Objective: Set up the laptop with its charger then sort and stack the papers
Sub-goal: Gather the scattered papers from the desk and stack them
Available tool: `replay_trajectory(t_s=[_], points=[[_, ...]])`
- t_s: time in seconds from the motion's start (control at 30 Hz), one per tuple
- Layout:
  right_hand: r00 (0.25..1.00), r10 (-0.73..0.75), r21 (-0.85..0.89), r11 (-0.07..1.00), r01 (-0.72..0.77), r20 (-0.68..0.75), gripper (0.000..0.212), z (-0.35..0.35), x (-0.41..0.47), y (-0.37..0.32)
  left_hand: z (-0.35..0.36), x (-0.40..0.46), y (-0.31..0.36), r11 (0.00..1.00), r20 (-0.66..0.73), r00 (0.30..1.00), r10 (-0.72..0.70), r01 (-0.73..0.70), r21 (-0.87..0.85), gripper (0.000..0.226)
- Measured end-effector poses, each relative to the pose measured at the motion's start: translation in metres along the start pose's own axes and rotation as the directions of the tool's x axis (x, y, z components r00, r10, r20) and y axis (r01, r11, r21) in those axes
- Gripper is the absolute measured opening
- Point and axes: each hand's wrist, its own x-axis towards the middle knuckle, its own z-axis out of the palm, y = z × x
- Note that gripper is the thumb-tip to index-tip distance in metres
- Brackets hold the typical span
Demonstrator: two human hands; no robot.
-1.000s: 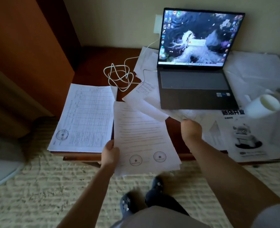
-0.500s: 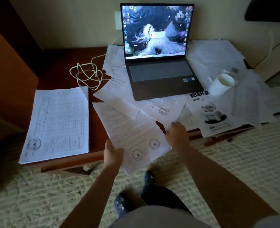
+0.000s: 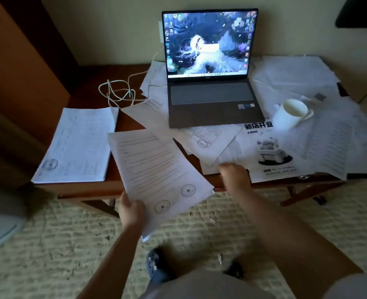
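Note:
An open laptop (image 3: 212,98) with a lit screen stands at the back of the wooden table (image 3: 113,184). Its white charger cable (image 3: 117,91) lies coiled to the left and runs to a wall socket. My left hand (image 3: 132,210) grips a bundle of stamped papers (image 3: 154,169) by the bottom edge, above the table's front. My right hand (image 3: 234,175) is at the near edge of the loose sheets (image 3: 212,143) in front of the laptop, fingers curled on them. A neat stack of forms (image 3: 79,145) lies at the table's left.
A white mug (image 3: 290,113) stands right of the laptop on scattered papers (image 3: 333,134). A flyer with a robot picture (image 3: 271,152) lies near the front edge. A wooden cabinet (image 3: 16,72) is at the left. My feet (image 3: 156,264) stand on a woven rug.
The view has shifted right. My right hand has moved right along the table's front edge to the loose sheets by the flyer. The left hand still holds the stamped bundle.

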Motion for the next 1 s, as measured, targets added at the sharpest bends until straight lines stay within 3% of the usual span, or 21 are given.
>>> replay_trajectory(t_s=[0.1, 0.13, 0.23, 0.27, 0.3, 0.37, 0.43, 0.53, 0.7, 0.87, 1.0], points=[[0.987, 0.012, 0.089, 0.996, 0.002, -0.163, 0.022, 0.003, -0.003, 0.023, 0.016, -0.039, -0.008, 0.997, -0.058, 0.998, 0.032, -0.036, -0.073, 0.047], [0.987, 0.067, 0.142, 0.989, -0.047, -0.144, 0.025, 0.007, -0.003, 0.032, 0.024, -0.049, -0.010, 0.996, -0.064, 0.997, 0.037, -0.041, -0.079, 0.048], [0.976, 0.210, 0.069, 0.974, -0.214, 0.064, 0.081, 0.024, -0.016, 0.066, 0.050, -0.068, -0.010, 0.997, -0.066, 0.998, 0.002, -0.007, -0.078, 0.048], [0.970, 0.225, 0.048, 0.972, -0.230, 0.089, 0.088, 0.029, -0.020, 0.078, 0.057, -0.073, -0.010, 0.996, -0.074, 0.997, 0.000, -0.007, -0.084, 0.049], [0.973, 0.218, 0.062, 0.973, -0.223, 0.080, 0.084, 0.030, -0.024, 0.088, 0.063, -0.078, -0.009, 0.995, -0.084, 0.996, 0.004, -0.012, -0.095, 0.051], [0.989, 0.145, 0.123, 0.982, -0.144, 0.005, 0.052, 0.027, -0.032, 0.106, 0.072, -0.089, -0.006, 0.993, -0.118, 0.993, 0.023, -0.037, -0.115, 0.054], [0.981, 0.186, 0.208, 0.963, -0.171, -0.054, 0.029, 0.017, -0.033, 0.119, 0.081, -0.101, -0.005, 0.987, -0.161, 0.985, 0.054, -0.077, -0.141, 0.055], [0.968, 0.211, 0.256, 0.951, -0.172, -0.133, 0.031, 0.003, -0.032, 0.127, 0.096, -0.116, -0.002, 0.982, -0.144, 0.984, 0.108, -0.127, -0.136, 0.054], [0.954, 0.128, 0.259, 0.964, -0.056, -0.272, 0.028, -0.006, -0.038, 0.133, 0.136, -0.119, 0.006, 0.997, 0.107, 0.993, 0.057, -0.062, 0.039, 0.047], [0.905, 0.066, 0.182, 0.983, 0.013, -0.420, 0.046, -0.012, -0.037, 0.142, 0.167, -0.127, 0.021, 1.000, 0.268, 0.964, 0.001, -0.003, 0.009, 0.046], [0.936, -0.022, 0.070, 0.996, 0.049, -0.351, 0.036, -0.020, -0.039, 0.146, 0.185, -0.129, 0.022, 0.997, 0.333, 0.942, -0.047, 0.063, -0.037, 0.038]])
